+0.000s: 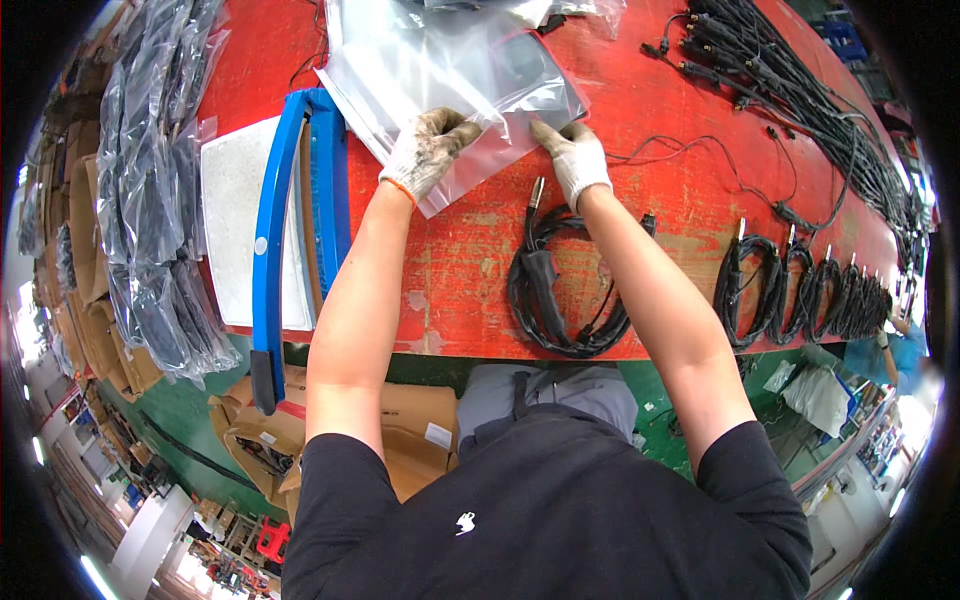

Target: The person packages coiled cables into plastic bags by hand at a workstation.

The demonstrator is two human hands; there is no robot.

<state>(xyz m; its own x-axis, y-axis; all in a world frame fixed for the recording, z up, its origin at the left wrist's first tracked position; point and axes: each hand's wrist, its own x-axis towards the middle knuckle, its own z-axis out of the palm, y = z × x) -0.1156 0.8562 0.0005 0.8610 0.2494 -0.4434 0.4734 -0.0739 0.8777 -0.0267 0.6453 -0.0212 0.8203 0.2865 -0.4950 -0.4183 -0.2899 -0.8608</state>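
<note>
Both my hands wear white knit gloves with soiled fingers. My left hand [430, 150] has its thumb and fingers closed on the near edge of a transparent plastic bag [475, 165]. On the bag's right side, my right hand [573, 158] pinches the same edge between thumb and fingers. Beneath and beyond it lies a stack of similar flat bags [385, 60]. A coiled black cable [543, 290] with a metal plug pointing up rests on the red table, just nearer to me than the right hand and partly behind my right forearm.
A device with a blue lever arm [268, 220] and white bed [250, 240] stands left of my left forearm. Bagged cables [150, 180] pile up at the far left. Several coiled cables [745, 285] line the table's right front edge; loose black cables [770, 75] lie behind them. Cardboard boxes [410, 415] sit below.
</note>
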